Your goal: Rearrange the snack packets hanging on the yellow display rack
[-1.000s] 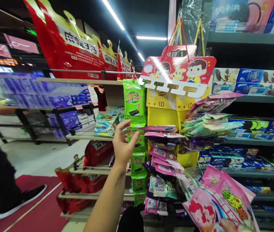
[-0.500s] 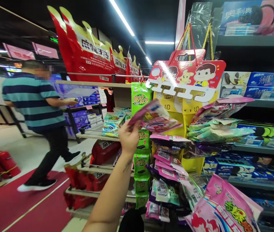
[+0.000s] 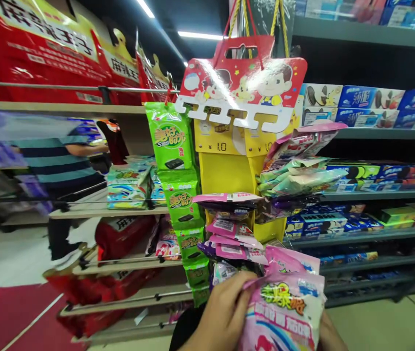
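Low in front of me, my left hand (image 3: pixel 227 309) grips the left edge of a pink snack bag (image 3: pixel 282 317) with a rainbow print and green lettering. A second pink bag (image 3: pixel 293 258) shows just behind it, its lower part covered. At the right side of the front bag is my right hand (image 3: pixel 329 334); its fingers are mostly hidden behind the bags, and it appears to hold them. Beyond the hands, a red-and-white cardboard hanger (image 3: pixel 244 92) with cartoon figures hangs above clusters of pink, green and purple bags (image 3: pixel 298 170).
A strip of green packets (image 3: pixel 172 141) hangs left of the bags. Wooden shelves (image 3: pixel 119 210) with red bags (image 3: pixel 123 239) stand at left, grey shelves (image 3: pixel 379 134) with blue biscuit boxes (image 3: pixel 361 97) at right. A person in a striped shirt (image 3: pixel 57 156) stands behind the left shelves.
My left hand has come down from beside the rack with a pink bag, which now lies together with the other pink bag. My right hand has come into view. The view has turned right.
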The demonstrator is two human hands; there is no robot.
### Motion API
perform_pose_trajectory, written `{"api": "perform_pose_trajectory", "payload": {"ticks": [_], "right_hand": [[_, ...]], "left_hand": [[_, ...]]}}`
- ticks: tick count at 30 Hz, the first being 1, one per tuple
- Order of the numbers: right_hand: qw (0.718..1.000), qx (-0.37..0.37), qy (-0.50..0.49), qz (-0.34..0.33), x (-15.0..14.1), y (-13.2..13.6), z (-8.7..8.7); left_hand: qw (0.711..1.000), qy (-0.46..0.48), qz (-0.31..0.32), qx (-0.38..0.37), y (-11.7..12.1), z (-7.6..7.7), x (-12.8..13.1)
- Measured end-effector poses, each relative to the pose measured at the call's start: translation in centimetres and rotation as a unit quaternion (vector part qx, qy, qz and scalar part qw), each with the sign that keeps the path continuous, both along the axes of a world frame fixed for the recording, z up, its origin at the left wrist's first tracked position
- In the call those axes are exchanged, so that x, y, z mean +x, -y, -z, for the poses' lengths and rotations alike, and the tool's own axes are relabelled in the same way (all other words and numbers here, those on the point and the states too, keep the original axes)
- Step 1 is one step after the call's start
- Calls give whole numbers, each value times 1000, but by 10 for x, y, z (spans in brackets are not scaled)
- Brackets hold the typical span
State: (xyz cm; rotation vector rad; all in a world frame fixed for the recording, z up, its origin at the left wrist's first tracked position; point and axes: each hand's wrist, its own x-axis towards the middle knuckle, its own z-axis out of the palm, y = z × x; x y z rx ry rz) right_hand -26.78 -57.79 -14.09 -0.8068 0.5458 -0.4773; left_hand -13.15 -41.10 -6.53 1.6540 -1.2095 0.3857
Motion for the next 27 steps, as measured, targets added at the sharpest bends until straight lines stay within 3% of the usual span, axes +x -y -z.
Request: {"api": "perform_pose_trajectory", "payload": {"ticks": [3,6,10,15,22,27], "right_hand": [[1000,-7,15,-27,-7,-5,-6],[1000,18,-12,-15,-21,-4,-3],[994,92,-62,1,-46,7,5],[979,189,-36,-61,-70,20,18],[986,166,28,16,-76,7,17],[985,175,0,3,-68,-4,15]], "left_hand": [[999,-45,-10,25,22,16,-9],[997,-61,-16,40,33,22,-13],[992,-94,-16,85,38,22,-23],[989,-89,24,116,47,34,-37],[991,-68,54,107,44,53,-43],[989,-66,62,117,36,60,-45]]}}
